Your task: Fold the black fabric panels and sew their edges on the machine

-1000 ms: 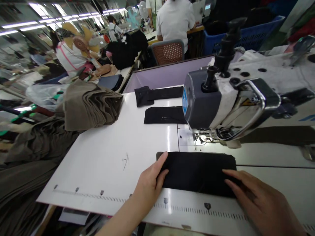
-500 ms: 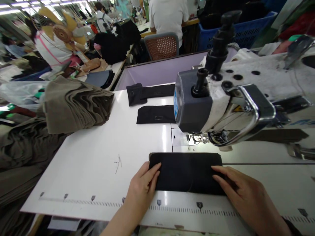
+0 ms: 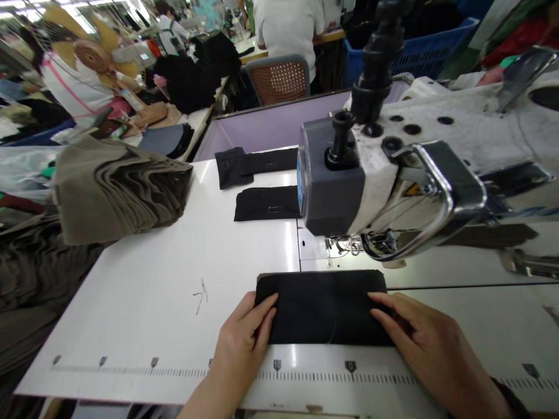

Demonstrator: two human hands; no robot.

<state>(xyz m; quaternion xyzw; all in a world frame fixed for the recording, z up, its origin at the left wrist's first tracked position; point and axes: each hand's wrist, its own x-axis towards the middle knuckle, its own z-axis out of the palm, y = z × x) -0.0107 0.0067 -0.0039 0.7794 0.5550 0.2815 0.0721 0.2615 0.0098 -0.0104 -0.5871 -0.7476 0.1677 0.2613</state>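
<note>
Taupe fabric stack [image 3: 122, 192] lay well left of the sewing machine [image 3: 375, 174], two black strips [image 3: 266, 203] nearer it. Just in front of the machine sat a black fabric panel [image 3: 323, 308] – left hand [image 3: 242, 337] and right hand [image 3: 419, 326] lay flat on its ends, well apart. Needle area was hard to make out.

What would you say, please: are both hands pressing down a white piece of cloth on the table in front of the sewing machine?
The colour is wrong: the head view shows that the piece of cloth is black, not white. The rest stands: the left hand and the right hand press it down on the table in front of the sewing machine.
</note>
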